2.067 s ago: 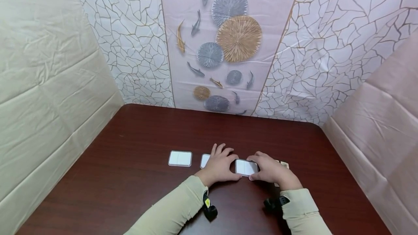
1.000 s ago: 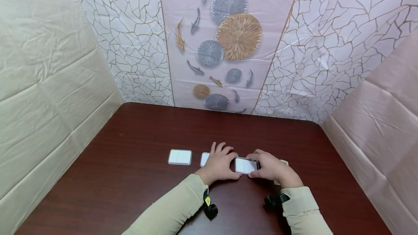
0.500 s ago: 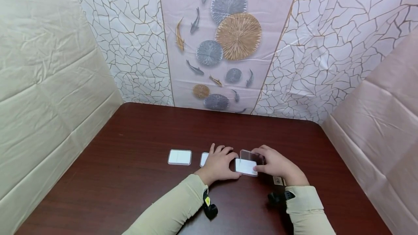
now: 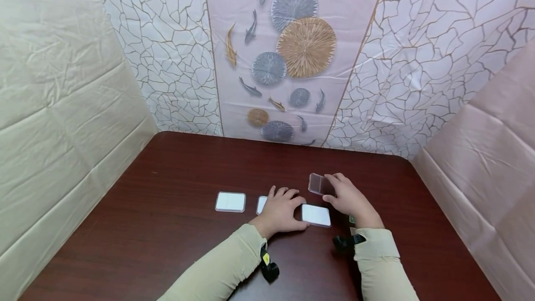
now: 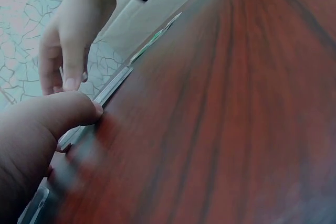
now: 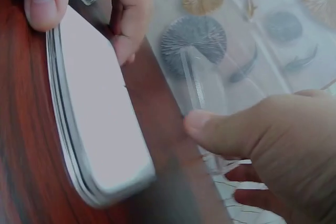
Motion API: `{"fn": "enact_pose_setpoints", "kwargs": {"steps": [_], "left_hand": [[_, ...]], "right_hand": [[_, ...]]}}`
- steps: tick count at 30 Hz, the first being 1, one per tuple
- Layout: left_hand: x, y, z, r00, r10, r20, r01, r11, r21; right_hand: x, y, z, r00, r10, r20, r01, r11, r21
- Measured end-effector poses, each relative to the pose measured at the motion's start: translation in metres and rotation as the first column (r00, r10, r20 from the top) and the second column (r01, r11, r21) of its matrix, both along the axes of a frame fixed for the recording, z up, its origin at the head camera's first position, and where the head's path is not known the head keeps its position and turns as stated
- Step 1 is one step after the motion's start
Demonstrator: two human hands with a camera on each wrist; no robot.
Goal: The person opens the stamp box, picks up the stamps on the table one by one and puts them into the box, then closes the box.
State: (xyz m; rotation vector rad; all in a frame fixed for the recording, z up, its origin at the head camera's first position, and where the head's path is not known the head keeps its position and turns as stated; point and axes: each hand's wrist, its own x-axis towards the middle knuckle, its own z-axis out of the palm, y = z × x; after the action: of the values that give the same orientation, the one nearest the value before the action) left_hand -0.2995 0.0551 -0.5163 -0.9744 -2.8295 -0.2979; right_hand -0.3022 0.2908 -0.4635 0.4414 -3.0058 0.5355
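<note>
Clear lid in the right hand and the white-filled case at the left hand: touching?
Apart. The head view shows a strip of tabletop between the clear lid and the white-filled case.

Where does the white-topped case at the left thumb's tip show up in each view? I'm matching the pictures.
Head: white-topped case just right of centre, lower half.
Left wrist: left of centre, nearly edge-on.
Right wrist: large, left of centre, white face showing.
Shared landmark: the left hand, thumb against its edge.
</note>
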Motion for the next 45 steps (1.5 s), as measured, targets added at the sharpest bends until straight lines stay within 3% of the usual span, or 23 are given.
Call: {"fn": "enact_pose_setpoints", "kwargs": {"steps": [6, 15, 25, 31, 38, 45], "left_hand": [[0.0, 0.0, -0.001, 1.0, -0.008, -0.017, 0.008, 1.0, 0.011], [0.002, -0.002, 0.003, 1.0, -0.011, -0.012, 0.011, 1.0, -0.005], [0.004, -0.001, 0.006, 1.0, -0.005, -0.023, 0.004, 1.0, -0.022], [0.003, -0.001, 0.004, 1.0, -0.005, -0.029, 0.004, 0.999, -0.037], [0.002, -0.001, 0.002, 0.999, 0.001, -0.035, -0.002, 0.999, -0.041], [0.002, -0.007, -0.001, 0.998, 0.003, -0.06, -0.005, 1.0, -0.018]], "right_hand": [[-0.017, -0.012, -0.012, 0.995, -0.031, -0.09, 0.032, 0.999, 0.018], [-0.034, -0.02, -0.03, 0.996, -0.085, 0.036, 0.086, 0.996, -0.014], [-0.036, -0.013, -0.045, 0.994, -0.071, 0.088, 0.073, 0.997, -0.023], [-0.034, -0.014, -0.048, 0.997, -0.02, 0.075, 0.019, 1.0, 0.008], [-0.032, -0.015, -0.049, 0.997, -0.02, 0.075, 0.02, 1.0, -0.006], [-0.026, -0.017, -0.047, 1.0, -0.025, -0.012, 0.024, 0.996, -0.082]]}}
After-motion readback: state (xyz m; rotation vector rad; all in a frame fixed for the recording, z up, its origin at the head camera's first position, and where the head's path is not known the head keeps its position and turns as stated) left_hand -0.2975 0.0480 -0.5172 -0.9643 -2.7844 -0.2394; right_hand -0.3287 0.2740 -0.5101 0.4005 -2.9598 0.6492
